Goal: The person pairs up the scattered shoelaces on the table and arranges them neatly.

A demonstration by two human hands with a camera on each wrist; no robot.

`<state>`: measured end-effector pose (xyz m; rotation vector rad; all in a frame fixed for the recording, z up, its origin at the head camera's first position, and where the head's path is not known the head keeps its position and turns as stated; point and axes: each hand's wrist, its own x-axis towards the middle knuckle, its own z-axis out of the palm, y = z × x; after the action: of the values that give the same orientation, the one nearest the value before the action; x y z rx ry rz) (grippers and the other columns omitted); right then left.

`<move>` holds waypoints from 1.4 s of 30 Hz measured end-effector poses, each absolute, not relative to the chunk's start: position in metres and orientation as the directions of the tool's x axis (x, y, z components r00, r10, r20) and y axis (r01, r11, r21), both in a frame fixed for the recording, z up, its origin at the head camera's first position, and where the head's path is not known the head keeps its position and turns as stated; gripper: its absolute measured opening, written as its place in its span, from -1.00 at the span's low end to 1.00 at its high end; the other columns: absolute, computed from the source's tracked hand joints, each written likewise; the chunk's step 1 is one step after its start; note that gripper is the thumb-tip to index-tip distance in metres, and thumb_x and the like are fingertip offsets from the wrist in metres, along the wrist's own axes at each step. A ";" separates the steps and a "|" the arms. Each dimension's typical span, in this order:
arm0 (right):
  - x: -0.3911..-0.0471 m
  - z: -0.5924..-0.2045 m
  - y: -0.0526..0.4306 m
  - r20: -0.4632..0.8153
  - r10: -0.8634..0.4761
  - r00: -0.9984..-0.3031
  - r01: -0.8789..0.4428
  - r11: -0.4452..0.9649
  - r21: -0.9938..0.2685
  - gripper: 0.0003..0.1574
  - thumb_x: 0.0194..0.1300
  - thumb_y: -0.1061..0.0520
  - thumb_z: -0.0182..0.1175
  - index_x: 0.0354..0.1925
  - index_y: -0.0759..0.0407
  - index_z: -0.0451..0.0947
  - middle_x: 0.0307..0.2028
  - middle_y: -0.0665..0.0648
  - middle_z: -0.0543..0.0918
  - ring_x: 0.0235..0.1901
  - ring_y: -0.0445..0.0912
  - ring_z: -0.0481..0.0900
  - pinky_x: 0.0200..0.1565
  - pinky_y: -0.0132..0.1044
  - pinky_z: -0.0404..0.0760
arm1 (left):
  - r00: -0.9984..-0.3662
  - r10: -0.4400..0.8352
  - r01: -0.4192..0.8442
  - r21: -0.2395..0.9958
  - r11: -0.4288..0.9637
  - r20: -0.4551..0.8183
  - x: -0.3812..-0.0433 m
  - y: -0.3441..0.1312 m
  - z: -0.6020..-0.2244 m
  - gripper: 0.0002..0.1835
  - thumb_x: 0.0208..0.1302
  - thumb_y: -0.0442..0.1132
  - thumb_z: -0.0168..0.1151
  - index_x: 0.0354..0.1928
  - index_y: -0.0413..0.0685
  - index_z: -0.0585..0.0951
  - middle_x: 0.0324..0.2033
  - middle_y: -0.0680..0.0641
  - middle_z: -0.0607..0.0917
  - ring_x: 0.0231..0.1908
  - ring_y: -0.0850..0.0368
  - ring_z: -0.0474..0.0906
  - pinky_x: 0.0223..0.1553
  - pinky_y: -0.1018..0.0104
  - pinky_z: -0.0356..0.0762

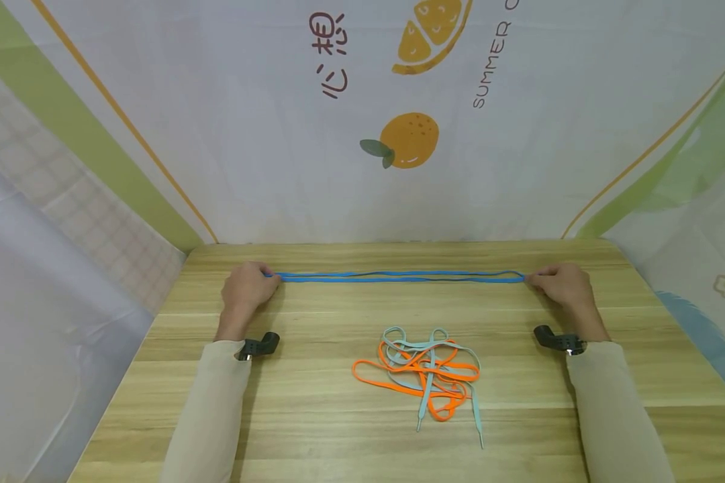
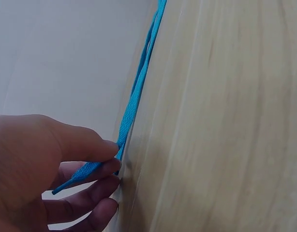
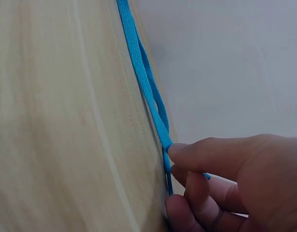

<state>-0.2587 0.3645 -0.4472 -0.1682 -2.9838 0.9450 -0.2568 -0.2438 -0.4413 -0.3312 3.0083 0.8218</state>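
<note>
A blue shoelace (image 1: 399,274) stretches straight across the back of the wooden table in two close, near-parallel strands. At its left end my left hand (image 1: 249,285) pinches it between thumb and fingers. In the left wrist view, the tipped end of the blue shoelace (image 2: 85,170) sticks out past the fingers. My right hand (image 1: 563,283) pinches the other end; in the right wrist view the two strands of the shoelace (image 3: 147,84) come together at the thumb (image 3: 187,153). Part of the lace is hidden inside the right hand's fingers.
Nearer the front, an orange shoelace (image 1: 368,376) and a pale green shoelace (image 1: 427,389) lie tangled in a loose pile on the wooden table (image 1: 308,429). Behind the table's back edge hangs a white cloth (image 1: 266,168) printed with oranges.
</note>
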 end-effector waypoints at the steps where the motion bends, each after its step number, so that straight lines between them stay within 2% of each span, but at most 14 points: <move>1: -0.258 -0.447 0.365 -0.030 0.104 -0.994 0.102 0.812 -0.574 -0.51 0.48 -0.07 0.37 -0.09 0.38 0.82 -0.17 0.27 0.80 -0.14 0.18 0.59 -0.19 -0.13 0.48 | -0.978 -0.200 -0.204 0.500 0.842 -0.061 -0.257 -0.244 -0.441 -0.65 0.48 -0.06 0.27 0.03 -0.17 0.80 -0.10 -0.26 0.78 -0.37 -0.08 0.59 -0.44 0.08 0.53; 6: -0.258 -0.446 0.365 -0.048 0.113 -0.992 0.120 0.809 -0.576 -0.49 0.49 -0.10 0.36 -0.06 0.38 0.81 -0.09 0.35 0.79 -0.08 0.24 0.60 -0.16 -0.09 0.50 | -0.979 -0.196 -0.196 0.494 0.847 -0.052 -0.256 -0.246 -0.442 -0.64 0.47 -0.05 0.29 0.03 -0.18 0.79 -0.07 -0.28 0.78 -0.33 -0.09 0.60 -0.40 0.04 0.56; 11: -0.257 -0.446 0.365 -0.049 0.113 -0.992 0.121 0.816 -0.565 -0.44 0.50 -0.12 0.35 0.00 0.40 0.79 0.01 0.44 0.77 0.05 0.39 0.64 0.00 0.14 0.60 | -0.979 -0.196 -0.200 0.498 0.844 -0.061 -0.256 -0.249 -0.442 -0.63 0.47 -0.04 0.30 0.04 -0.18 0.80 -0.08 -0.26 0.78 -0.33 -0.09 0.59 -0.38 0.03 0.56; 13: -0.257 -0.446 0.366 -0.050 0.113 -0.992 0.122 0.817 -0.563 -0.43 0.50 -0.12 0.34 0.03 0.40 0.79 0.03 0.46 0.76 0.09 0.41 0.63 0.04 0.17 0.59 | -0.978 -0.197 -0.205 0.499 0.842 -0.070 -0.256 -0.250 -0.442 -0.63 0.47 -0.03 0.30 0.05 -0.18 0.80 -0.08 -0.26 0.78 -0.33 -0.08 0.59 -0.37 0.03 0.56; 21: -0.257 -0.447 0.367 -0.041 0.114 -0.993 0.117 0.813 -0.571 -0.43 0.48 -0.11 0.35 0.04 0.40 0.78 -0.01 0.42 0.77 0.07 0.36 0.63 -0.07 -0.06 0.51 | -0.976 -0.200 -0.218 0.514 0.830 -0.091 -0.255 -0.253 -0.440 -0.63 0.45 -0.02 0.31 0.02 -0.17 0.80 -0.02 -0.26 0.79 -0.25 -0.13 0.66 -0.33 0.02 0.60; 28: -0.256 -0.446 0.368 -0.029 0.128 -0.991 0.121 0.811 -0.572 -0.44 0.46 -0.09 0.37 0.04 0.40 0.78 0.00 0.43 0.77 0.07 0.36 0.63 -0.07 -0.07 0.50 | -0.975 -0.204 -0.220 0.524 0.823 -0.089 -0.254 -0.257 -0.438 -0.66 0.43 -0.04 0.32 -0.01 -0.15 0.80 -0.04 -0.24 0.78 -0.21 -0.15 0.66 -0.30 0.01 0.59; 33: -0.256 -0.444 0.369 -0.035 0.128 -0.991 0.125 0.810 -0.573 -0.44 0.47 -0.10 0.36 0.05 0.40 0.78 -0.01 0.42 0.77 0.10 0.39 0.61 0.00 0.02 0.52 | -0.973 -0.208 -0.228 0.528 0.818 -0.098 -0.254 -0.261 -0.437 -0.65 0.44 -0.02 0.32 0.00 -0.15 0.79 -0.03 -0.23 0.78 -0.18 -0.17 0.65 -0.25 -0.05 0.58; 37: -0.256 -0.444 0.372 -0.051 0.124 -0.991 0.130 0.810 -0.572 -0.43 0.49 -0.11 0.35 0.06 0.40 0.77 -0.10 0.33 0.78 0.10 0.38 0.60 0.04 0.07 0.52 | -0.971 -0.212 -0.237 0.527 0.816 -0.107 -0.252 -0.264 -0.436 -0.63 0.46 0.00 0.32 0.02 -0.16 0.78 0.00 -0.24 0.77 -0.14 -0.20 0.64 -0.20 -0.07 0.57; 42: -0.254 -0.442 0.379 -0.050 0.122 -0.991 0.129 0.817 -0.563 -0.36 0.52 -0.17 0.34 0.10 0.40 0.75 -0.25 0.12 0.78 0.06 0.30 0.61 0.01 -0.02 0.49 | -0.971 -0.219 -0.236 0.528 0.816 -0.097 -0.250 -0.265 -0.432 -0.59 0.49 0.02 0.32 0.08 -0.17 0.78 0.07 -0.28 0.77 -0.09 -0.24 0.66 -0.18 -0.07 0.59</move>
<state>-0.2538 0.3790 -0.4420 -0.2071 -3.0053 0.9320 -0.2504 -0.2648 -0.4323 -0.3714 2.9630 0.8675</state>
